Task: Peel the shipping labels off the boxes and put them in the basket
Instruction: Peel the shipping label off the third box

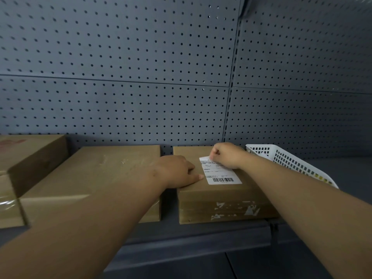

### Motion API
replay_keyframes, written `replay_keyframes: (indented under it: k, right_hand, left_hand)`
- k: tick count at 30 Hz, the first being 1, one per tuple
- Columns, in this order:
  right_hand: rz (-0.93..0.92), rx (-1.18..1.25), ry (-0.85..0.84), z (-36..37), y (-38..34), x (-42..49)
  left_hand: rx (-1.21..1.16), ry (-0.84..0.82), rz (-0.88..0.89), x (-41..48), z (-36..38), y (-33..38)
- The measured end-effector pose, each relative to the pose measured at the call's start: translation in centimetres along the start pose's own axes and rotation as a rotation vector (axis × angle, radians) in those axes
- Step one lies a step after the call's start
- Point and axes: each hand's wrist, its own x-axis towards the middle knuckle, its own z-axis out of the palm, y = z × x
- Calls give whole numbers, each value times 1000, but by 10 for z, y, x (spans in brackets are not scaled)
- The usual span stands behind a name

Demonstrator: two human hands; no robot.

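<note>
Pegboard panelling [141, 77], grey and dotted with holes, fills the back of the view. Below it runs a dark grey shelf [201, 236] that carries three brown cardboard boxes in a row.

The far-left box [30, 158] is cut off by the picture's edge and has clear tape on its front. The middle box [104, 174] is wide and flat and lies just beside it. The right box [221, 196] stands a narrow gap away from the middle one, and its front face bears torn white paper scraps [235, 210].

A white plastic basket [291, 160] with a slotted wall sits on the shelf just beside the right box, on its right, partly hidden behind the right forearm.

The left grip [173, 170] lies flat on the top of the right box near its left edge, fingers straight and pressing down, just beside the label.

The right grip [227, 155] is curled into a pinch on the far corner of the shipping label [219, 174]. That corner looks slightly lifted. The rest of the white label, its barcode nearest the camera, lies stuck on the box top.
</note>
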Motion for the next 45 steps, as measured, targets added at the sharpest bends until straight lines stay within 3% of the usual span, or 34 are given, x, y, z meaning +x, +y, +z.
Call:
replay_keyframes:
  k: [9,17,23,28,30,32,34,40,45]
  right_hand:
    - [-2,215,21,-1,10,0]
    - [-55,-213,-2,2,-10,7]
    - [-158,-244,39,4,-19,7]
    - [-287,-462,63,6,-24,-10]
    - [-222,-263,82,-13,4,-10]
    - [21,46,330,-42,46,-5]
    - [132,142,524,-58,66,-1]
    - [-72,78,475,-63,13,5]
    - [-169,-122,475,-77,-15,-8]
  left_hand:
    - [6,-5,-2,2,0,-1]
    - [-5,-6,8,0,0,-1]
    - [22,-7,-3,1,2,-1]
    - [16,9,2,0,4,0]
    - [11,1,-5,0,4,0]
    - [13,-22,-8,0,3,2]
    - [22,-39,-2,0,0,0]
    - [-41,-20,-31,-4,-2,3]
    - [-269,51,-161,-6,-5,5]
